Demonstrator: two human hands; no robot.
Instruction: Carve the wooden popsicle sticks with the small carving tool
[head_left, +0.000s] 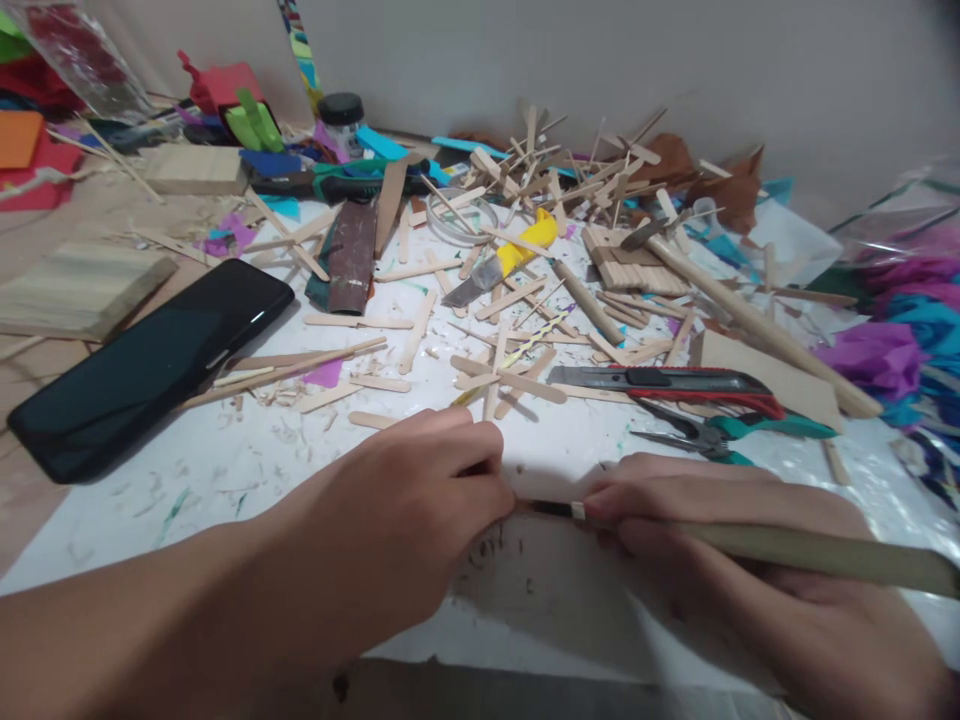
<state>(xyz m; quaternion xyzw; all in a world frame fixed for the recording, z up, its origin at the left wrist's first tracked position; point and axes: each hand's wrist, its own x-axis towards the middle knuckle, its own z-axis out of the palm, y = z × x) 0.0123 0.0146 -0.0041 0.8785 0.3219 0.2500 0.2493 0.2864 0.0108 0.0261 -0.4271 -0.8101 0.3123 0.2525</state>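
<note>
Fingers of the left hand [420,500] pinch a small wooden piece at six o'clock on the table [247,470], while the right hand [697,520] grips a knife [750,545] whose blade could slip into those fingertips under force.

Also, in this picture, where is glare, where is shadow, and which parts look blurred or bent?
Head view: glare on the phone screen and on the white sheet at right; soft shadow under the left hand and right hand; the stick and forearms blur toward the bottom edge; the corners darken and bend, as with a wide lens.
</note>
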